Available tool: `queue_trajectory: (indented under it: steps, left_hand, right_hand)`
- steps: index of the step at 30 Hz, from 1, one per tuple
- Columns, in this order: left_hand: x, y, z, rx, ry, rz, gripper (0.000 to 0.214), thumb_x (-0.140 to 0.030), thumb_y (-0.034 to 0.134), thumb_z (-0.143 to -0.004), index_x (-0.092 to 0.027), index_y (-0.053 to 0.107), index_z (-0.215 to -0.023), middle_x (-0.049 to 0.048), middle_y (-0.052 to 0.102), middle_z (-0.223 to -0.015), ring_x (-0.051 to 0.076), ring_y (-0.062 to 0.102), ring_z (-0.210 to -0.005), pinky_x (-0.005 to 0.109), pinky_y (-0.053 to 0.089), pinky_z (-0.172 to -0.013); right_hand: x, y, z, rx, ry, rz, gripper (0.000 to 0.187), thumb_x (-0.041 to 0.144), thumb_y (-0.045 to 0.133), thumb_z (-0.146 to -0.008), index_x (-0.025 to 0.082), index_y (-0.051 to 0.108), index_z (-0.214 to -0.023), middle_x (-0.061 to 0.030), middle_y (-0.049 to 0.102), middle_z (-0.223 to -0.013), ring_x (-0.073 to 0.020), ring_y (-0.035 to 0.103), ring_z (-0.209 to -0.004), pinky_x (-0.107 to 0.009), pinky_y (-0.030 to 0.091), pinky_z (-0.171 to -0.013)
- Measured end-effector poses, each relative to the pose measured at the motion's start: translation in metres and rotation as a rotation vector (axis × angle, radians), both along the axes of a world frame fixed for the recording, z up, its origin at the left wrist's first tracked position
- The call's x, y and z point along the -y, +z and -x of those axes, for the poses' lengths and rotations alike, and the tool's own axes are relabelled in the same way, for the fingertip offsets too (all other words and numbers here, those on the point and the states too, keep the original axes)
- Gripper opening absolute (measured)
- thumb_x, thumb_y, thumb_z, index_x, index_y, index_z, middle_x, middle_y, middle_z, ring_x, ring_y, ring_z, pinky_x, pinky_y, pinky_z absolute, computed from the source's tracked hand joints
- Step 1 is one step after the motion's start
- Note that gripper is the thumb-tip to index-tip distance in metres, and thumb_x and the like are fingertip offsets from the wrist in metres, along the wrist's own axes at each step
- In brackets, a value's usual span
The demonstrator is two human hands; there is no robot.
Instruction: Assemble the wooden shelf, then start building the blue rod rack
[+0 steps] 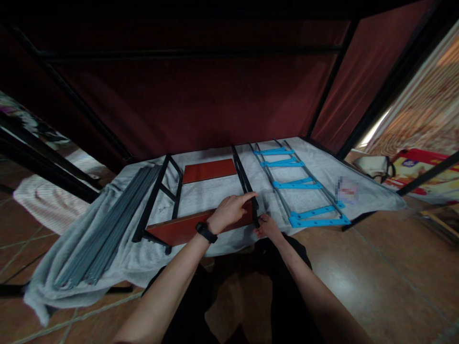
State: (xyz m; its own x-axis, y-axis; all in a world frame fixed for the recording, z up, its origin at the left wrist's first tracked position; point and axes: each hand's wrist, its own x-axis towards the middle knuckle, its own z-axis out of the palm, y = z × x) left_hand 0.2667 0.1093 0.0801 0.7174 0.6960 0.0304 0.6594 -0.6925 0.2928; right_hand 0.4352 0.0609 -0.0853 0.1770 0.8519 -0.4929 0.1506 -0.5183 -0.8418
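My left hand (231, 211), with a black band on its wrist, reaches over a reddish-brown board (186, 229) and grips the near end of a black metal side frame (245, 177), index finger stretched along it. At the frame's near lower end is my right hand (268, 226), its fingers pinched together at the metal; anything small between them is too hidden to name. A second black side frame (160, 198) stands at the boards' left end. Farther back, another reddish-brown board (209, 170) spans between the two frames.
Grey metal tubes (113, 224) lie bundled at left on a grey cloth (211, 193). To the right rests a rack of thin rods with blue plastic crosspieces (297, 185), beside a blurred-out packet (347, 190). A dark red panel (201, 100) rises behind.
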Motion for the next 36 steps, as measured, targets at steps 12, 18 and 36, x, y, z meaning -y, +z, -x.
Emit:
queue_trajectory:
  steps: [12,18,36]
  left_hand:
    - [-0.0002,-0.0044,0.0004,-0.006,-0.021,-0.002,0.07,-0.017,0.06,-0.084,-0.039,0.039,-0.147,0.0005,0.073,-0.109,0.023,0.068,-0.097,0.029,0.05,-0.081]
    - [-0.0005,-0.0038,-0.0006,-0.015,-0.006,0.009,0.071,-0.017,0.06,-0.084,-0.039,0.039,-0.148,0.0008,0.072,-0.111,0.023,0.067,-0.1,0.029,0.05,-0.083]
    - [0.003,-0.0072,-0.0005,0.0,-0.015,-0.004,0.07,-0.013,0.057,-0.083,-0.038,0.041,-0.146,0.0003,0.071,-0.116,0.022,0.067,-0.103,0.03,0.05,-0.086]
  right_hand:
    - [0.0077,0.0026,-0.0042,0.408,0.12,-0.295,0.022,0.011,0.044,-0.087,0.018,0.065,-0.087,-0.0007,0.063,-0.063,-0.0134,0.061,-0.061,-0.021,0.044,-0.061]
    - [0.0035,0.0014,-0.005,0.301,0.112,-0.264,0.019,0.011,0.044,-0.086,0.018,0.062,-0.087,0.0031,0.057,-0.054,-0.0124,0.06,-0.053,-0.02,0.045,-0.055]
    - [0.0061,0.0066,-0.0008,0.423,0.114,-0.28,0.02,0.007,0.045,-0.086,0.018,0.061,-0.091,0.0008,0.06,-0.067,-0.012,0.06,-0.059,-0.021,0.043,-0.062]
